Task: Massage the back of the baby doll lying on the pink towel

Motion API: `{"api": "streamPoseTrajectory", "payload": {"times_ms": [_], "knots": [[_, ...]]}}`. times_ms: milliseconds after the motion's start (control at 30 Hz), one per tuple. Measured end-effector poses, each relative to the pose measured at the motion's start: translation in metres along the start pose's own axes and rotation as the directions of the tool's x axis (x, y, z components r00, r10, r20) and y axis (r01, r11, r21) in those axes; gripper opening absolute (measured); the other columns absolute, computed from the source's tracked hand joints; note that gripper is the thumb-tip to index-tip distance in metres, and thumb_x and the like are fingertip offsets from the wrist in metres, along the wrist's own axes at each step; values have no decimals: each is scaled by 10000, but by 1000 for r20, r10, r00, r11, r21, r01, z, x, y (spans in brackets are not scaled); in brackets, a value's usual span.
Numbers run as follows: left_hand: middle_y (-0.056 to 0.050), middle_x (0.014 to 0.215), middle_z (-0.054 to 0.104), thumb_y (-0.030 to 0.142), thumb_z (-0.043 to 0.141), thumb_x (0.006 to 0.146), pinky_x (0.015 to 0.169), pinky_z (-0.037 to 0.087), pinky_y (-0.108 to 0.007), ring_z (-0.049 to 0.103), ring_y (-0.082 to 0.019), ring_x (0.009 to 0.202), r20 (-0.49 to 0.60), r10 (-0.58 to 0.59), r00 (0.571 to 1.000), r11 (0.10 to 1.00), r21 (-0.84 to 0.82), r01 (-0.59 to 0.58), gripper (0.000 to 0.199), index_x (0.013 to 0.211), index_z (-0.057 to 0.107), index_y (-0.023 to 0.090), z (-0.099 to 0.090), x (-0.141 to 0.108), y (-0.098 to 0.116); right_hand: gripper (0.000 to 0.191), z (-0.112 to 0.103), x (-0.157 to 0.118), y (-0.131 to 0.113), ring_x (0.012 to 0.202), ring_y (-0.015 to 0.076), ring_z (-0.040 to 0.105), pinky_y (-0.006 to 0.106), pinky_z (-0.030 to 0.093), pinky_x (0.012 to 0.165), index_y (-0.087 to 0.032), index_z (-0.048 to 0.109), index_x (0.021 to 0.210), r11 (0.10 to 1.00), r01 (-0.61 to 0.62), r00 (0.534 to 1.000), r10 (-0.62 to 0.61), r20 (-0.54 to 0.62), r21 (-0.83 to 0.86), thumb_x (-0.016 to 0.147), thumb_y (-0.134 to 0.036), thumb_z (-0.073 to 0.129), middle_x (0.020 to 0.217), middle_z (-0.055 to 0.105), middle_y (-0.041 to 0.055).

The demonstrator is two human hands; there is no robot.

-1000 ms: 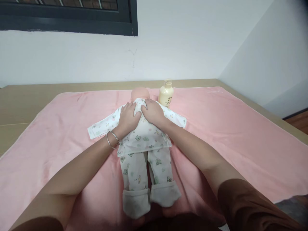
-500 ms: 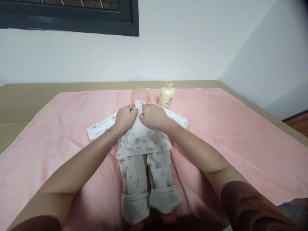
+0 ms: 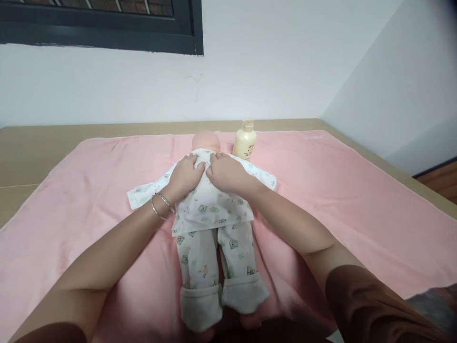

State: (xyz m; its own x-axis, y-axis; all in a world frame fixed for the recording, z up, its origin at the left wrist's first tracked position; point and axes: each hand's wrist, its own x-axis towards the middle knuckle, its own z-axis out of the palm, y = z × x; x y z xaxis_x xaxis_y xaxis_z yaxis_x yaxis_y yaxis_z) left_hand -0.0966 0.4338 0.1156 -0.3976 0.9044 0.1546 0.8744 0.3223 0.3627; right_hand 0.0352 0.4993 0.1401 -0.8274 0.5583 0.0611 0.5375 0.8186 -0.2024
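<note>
The shirt [image 3: 216, 209] lies under the left hand [image 3: 185, 177] and right hand [image 3: 228, 174]; just beyond them, the doll's head [image 3: 206, 141]; beyond the right one, the bottle [image 3: 244, 143]; nearer, the trousers [image 3: 200, 259]; beneath all, the blanket [image 3: 82, 200].

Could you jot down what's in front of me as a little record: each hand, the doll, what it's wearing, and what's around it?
Left hand: laid on the left side of the shirt
Right hand: laid on the right side
Doll: lying on a pink cloth, face not visible
Clothing: white printed shirt, sleeves out to both sides; matching pants, cuffs turned up
Bottle: pale yellow, upright, right of the doll's far end
Beyond: white wall, dark-framed window
</note>
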Motion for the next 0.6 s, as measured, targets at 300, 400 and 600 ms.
{"api": "streamPoseTrajectory", "payload": {"times_ms": [300,400,600], "knots": [[-146,1255,702,285,356,964,1142,480,-400,631,-266,1228,-30,69,997,997,-24,-69,381,1030,699,132,1,-10,4,500,7,18,15,1388,333,499,422,385,1173,30,490,1428,990,-3,1000,3,-1,141,1040,-231,314,1522,487,275],[-127,1220,723,319,320,986,1064,518,-379,664,-242,1148,-27,29,999,994,-103,-31,422,1048,700,146,3,2,-6,480,4,8,8,1358,357,522,451,410,1143,8,536,1386,996,5,1000,-4,-11,93,1041,-239,312,1469,546,265],[-198,1394,629,283,259,1005,1226,407,-450,556,-285,1376,-54,70,996,998,-7,-70,514,1215,677,70,14,9,-9,498,8,14,11,1426,343,486,437,413,1152,-2,515,1424,986,-52,998,58,-35,159,1045,-257,319,1543,489,262]]}}
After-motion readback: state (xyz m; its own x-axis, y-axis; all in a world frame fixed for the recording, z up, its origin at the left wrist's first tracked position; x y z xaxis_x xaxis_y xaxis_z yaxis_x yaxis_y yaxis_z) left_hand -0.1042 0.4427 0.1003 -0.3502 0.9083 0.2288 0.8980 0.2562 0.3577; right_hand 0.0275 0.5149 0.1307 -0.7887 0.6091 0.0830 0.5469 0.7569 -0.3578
